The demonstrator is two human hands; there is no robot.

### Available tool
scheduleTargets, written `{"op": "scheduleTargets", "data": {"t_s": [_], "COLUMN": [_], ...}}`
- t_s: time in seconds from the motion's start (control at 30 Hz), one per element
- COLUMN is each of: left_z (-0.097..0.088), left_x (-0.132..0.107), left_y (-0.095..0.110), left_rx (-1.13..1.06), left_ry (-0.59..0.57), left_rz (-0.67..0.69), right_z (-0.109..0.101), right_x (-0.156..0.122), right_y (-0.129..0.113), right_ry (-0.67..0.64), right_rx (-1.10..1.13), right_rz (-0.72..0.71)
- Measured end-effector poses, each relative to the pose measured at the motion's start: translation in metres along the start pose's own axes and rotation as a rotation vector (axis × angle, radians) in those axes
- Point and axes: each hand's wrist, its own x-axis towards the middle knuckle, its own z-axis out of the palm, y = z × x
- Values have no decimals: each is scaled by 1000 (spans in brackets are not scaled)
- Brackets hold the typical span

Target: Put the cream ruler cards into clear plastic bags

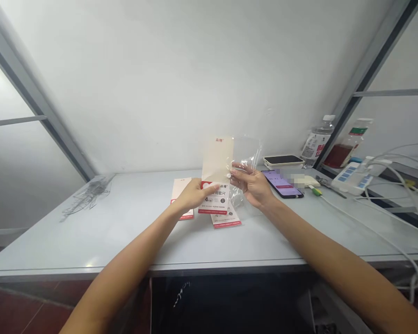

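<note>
My left hand [195, 194] is closed on the left side of a cream and red ruler set packet [217, 160], its thumb across the printed front. The packet is held upright above the desk. At its right edge my right hand [252, 185] pinches a clear plastic pouch [250, 150] near a small white button [229, 176]. Whether pouch and packet are joined I cannot tell. Two similar packets lie on the desk: one [182, 185] behind my left hand, another [227, 220] partly hidden below the held one.
On the white desk [132, 241], a lit phone [283, 183] and a second phone [283, 160] lie to the right. Two bottles [318, 141] [348, 144], a power strip [355, 174] and tangled white cables [396, 241] are farther right. Dark scribble-like marks [91, 192] show at left.
</note>
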Motion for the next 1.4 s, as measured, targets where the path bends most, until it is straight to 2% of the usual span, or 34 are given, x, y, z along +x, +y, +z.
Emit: {"op": "scheduleTargets", "data": {"t_s": [0.13, 0.27, 0.4, 0.47, 0.63, 0.8, 0.9, 1.2, 1.3, 1.4], "left_z": [-3, -2, -2, -3, -6, -9, -11, -10, -7, -1], "left_x": [0, 3, 6, 8, 9, 10, 11, 11, 10, 9], "left_y": [-1, -5, -6, -6, -6, -6, -6, -8, -7, -5], "left_rx": [33, -100, -328, -363, -304, -139, -77, -1, -4, -21], "left_ry": [-40, -95, 36, 106, 114, 183, 166, 114, 126, 158], "left_rz": [-27, -22, 45, 61, 86, 66, 71, 87, 81, 91], "right_z": [0, 0, 1, 1, -1, 0, 0, 0, -1, -1], "right_x": [0, -2, -4, -4, -3, -3, -4, -4, -3, -4], "right_y": [2, 5, 8, 10, 16, 18, 18, 23, 22, 18], "right_ry": [-32, -90, -166, -211, -192, -172, -167, -169, -177, -241], "right_rx": [-14, -93, -206, -250, -277, -256, -252, -236, -239, -255], "right_rz": [29, 103, 94, 89, 54, 39, 26, 60, 76, 107]}}
